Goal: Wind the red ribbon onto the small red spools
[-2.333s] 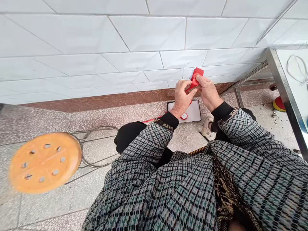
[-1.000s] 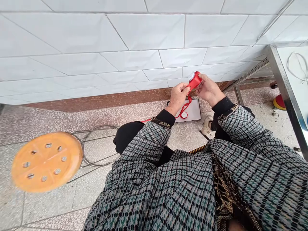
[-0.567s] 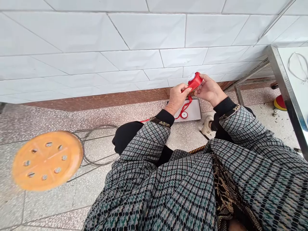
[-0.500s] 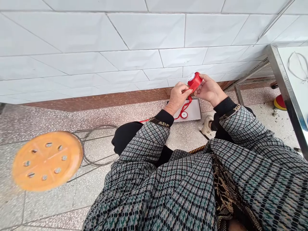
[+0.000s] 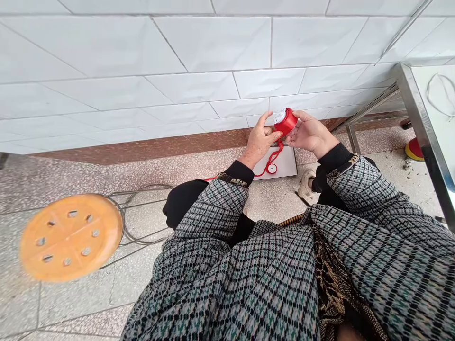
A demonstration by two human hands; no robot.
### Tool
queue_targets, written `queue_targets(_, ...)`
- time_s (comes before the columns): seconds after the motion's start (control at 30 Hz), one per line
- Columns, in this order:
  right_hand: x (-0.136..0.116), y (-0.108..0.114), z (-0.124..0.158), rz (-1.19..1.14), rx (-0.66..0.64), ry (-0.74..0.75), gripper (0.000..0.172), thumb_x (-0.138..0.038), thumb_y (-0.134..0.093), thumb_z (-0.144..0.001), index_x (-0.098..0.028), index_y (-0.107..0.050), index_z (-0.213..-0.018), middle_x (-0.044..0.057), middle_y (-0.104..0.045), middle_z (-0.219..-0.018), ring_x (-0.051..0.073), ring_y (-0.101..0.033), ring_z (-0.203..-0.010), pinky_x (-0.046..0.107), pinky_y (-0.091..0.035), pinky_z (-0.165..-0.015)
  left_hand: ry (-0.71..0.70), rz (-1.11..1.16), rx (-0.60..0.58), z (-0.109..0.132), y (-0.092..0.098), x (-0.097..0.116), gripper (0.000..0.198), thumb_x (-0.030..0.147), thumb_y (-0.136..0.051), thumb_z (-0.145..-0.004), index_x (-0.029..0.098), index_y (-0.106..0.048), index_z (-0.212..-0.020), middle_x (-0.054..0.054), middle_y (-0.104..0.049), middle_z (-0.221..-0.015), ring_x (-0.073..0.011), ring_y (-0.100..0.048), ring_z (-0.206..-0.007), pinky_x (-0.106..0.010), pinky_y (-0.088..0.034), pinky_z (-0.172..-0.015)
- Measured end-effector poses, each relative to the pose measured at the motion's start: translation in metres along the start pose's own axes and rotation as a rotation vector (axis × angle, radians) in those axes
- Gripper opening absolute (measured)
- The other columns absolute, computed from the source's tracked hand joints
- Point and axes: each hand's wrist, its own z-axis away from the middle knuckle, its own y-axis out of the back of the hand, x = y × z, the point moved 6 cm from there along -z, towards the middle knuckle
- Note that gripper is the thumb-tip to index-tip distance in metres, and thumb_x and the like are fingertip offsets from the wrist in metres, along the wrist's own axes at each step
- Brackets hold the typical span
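A spool of red ribbon with a white face is held up between both hands, near the tiled wall. My right hand grips it from the right side. On the left, my left hand has its thumb against the ribbon at the spool's lower edge, while its index finger is lifted apart by the white face. Loose red ribbon hangs below the hands, down to a small red-rimmed white spool in a shallow white tray on the floor.
An orange round stool with holes stands at the left beside thin wire loops. At the right is a metal-framed table with a loop of wire on it. A red and yellow object lies on the floor beyond my shoe.
My left hand's fingers have spread from their pinch on the ribbon, and the index finger has lifted. The spool has turned slightly, showing more of its white face.
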Motion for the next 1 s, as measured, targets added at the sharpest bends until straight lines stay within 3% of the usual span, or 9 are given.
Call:
queue_targets(0.13, 0.004, 0.002, 0.004, 0.073, -0.016, -0.039, 0.021, -0.039, -0.078, -0.095, -0.022, -0.070, -0.086, 0.000, -0.066, -0.071, 0.014, -0.055, -0.065, 0.033, -0.049, -0.067, 0.038, 0.031, -0.110, 0.001, 0.006, 0.008, 0.068, 0.007, -0.091, -0.072, 0.027, -0.072, -0.134, 0.009, -0.050, -0.057, -0.0145, -0.057, -0.059, -0.030, -0.050, -0.065)
queue_targets(0.3, 0.009, 0.002, 0.008, 0.115, -0.056, -0.010, 0.022, -0.040, -0.082, -0.093, -0.022, -0.072, -0.089, 0.002, -0.070, -0.074, 0.015, -0.057, -0.066, 0.033, -0.051, -0.065, 0.097, 0.096, -0.188, -0.001, 0.009, 0.003, 0.077, 0.008, -0.101, -0.063, 0.026, -0.073, -0.132, 0.008, -0.054, -0.061, -0.0168, -0.065, -0.064, -0.028, -0.051, -0.066)
queue_targets(0.43, 0.008, -0.006, 0.013, 0.101, -0.100, 0.077, 0.032, -0.052, -0.086, -0.092, -0.023, -0.072, -0.093, -0.001, -0.068, -0.073, 0.012, -0.053, -0.062, 0.031, -0.051, -0.063, 0.085, 0.143, -0.187, -0.001, 0.006, -0.006, 0.081, 0.024, -0.106, -0.063, 0.028, -0.067, -0.135, 0.005, -0.063, -0.070, -0.0163, -0.068, -0.063, -0.027, -0.053, -0.063)
queue_targets(0.6, 0.006, -0.029, 0.031, 0.228, -0.144, 0.291, 0.038, -0.056, -0.093, -0.084, -0.024, -0.073, -0.091, -0.004, -0.067, -0.073, 0.010, -0.050, -0.062, 0.026, -0.048, -0.062, 0.020, 0.169, -0.072, 0.003, 0.006, -0.005, 0.067, 0.042, -0.098, -0.078, 0.028, -0.063, -0.134, 0.004, -0.066, -0.073, -0.0131, -0.066, -0.059, -0.030, -0.059, -0.068)
queue_targets(0.73, 0.009, -0.032, 0.031, 0.295, -0.038, 0.422, 0.040, -0.052, -0.097, -0.079, -0.023, -0.069, -0.081, -0.006, -0.057, -0.065, 0.011, -0.056, -0.068, 0.026, -0.046, -0.064, 0.028, 0.161, -0.038, 0.006, 0.000, -0.003, 0.057, 0.040, -0.094, -0.084, 0.029, -0.063, -0.130, 0.005, -0.066, -0.071, -0.0105, -0.062, -0.058, -0.030, -0.059, -0.072)
queue_targets(0.87, 0.015, -0.017, 0.007, 0.195, 0.083, 0.423, 0.040, -0.058, -0.091, -0.082, -0.025, -0.068, -0.086, -0.004, -0.062, -0.071, 0.013, -0.058, -0.069, 0.028, -0.047, -0.064, 0.028, 0.142, 0.058, 0.007, -0.011, -0.012, 0.046, 0.035, -0.090, -0.088, 0.026, -0.063, -0.125, 0.004, -0.067, -0.073, -0.0123, -0.063, -0.061, -0.029, -0.054, -0.067)
queue_targets(1.0, 0.017, -0.001, -0.019, 0.100, 0.133, 0.345, 0.035, -0.057, -0.083, -0.088, -0.026, -0.070, -0.095, -0.002, -0.068, -0.080, 0.014, -0.059, -0.071, 0.030, -0.047, -0.066, 0.018, 0.119, 0.167, 0.009, -0.019, -0.020, 0.015, 0.021, -0.079, -0.092, 0.020, -0.067, -0.101, -0.001, -0.070, -0.081, -0.0129, -0.064, -0.069, -0.026, -0.051, -0.067)
